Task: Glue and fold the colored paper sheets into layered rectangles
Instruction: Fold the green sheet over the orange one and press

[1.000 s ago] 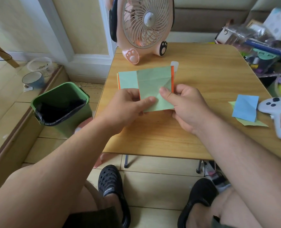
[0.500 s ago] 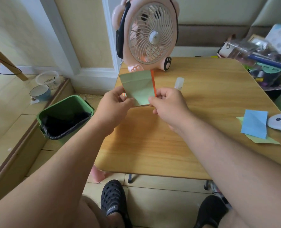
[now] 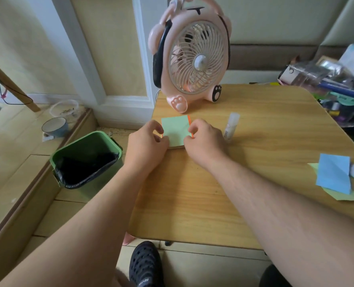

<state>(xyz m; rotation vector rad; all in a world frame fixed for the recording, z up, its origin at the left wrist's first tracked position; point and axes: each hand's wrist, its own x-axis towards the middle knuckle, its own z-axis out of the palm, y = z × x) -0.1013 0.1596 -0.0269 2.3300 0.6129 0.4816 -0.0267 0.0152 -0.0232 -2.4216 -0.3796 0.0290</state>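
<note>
A folded green paper [image 3: 175, 130] with an orange sheet showing as thin strips along its left and right edges was seen on the far left part of the wooden table [image 3: 244, 183], just in front of the pink fan [image 3: 192, 59]. It was held between the two hands. The left hand [image 3: 149, 146] was placed at the paper's left edge, its fingers curled, with thumb and forefinger closed on the lower left corner. The right hand [image 3: 205, 141] was placed at the right edge, its fingers likewise curled, and the orange strip was pinched between its fingertips near the lower right corner. The paper's near edge was hidden in part behind both hands, so whether it lay flat on the table or was lifted slightly could not be told.

A glue stick [image 3: 231, 126] was seen lying on the table just to the right of the right hand, apart from it. A blue folded sheet [image 3: 333, 172] lay on a pale green sheet [image 3: 341, 195] near the table's right edge, well apart from the hands. A green bin [image 3: 87, 160] with a black liner stood on the floor to the left of the table.
</note>
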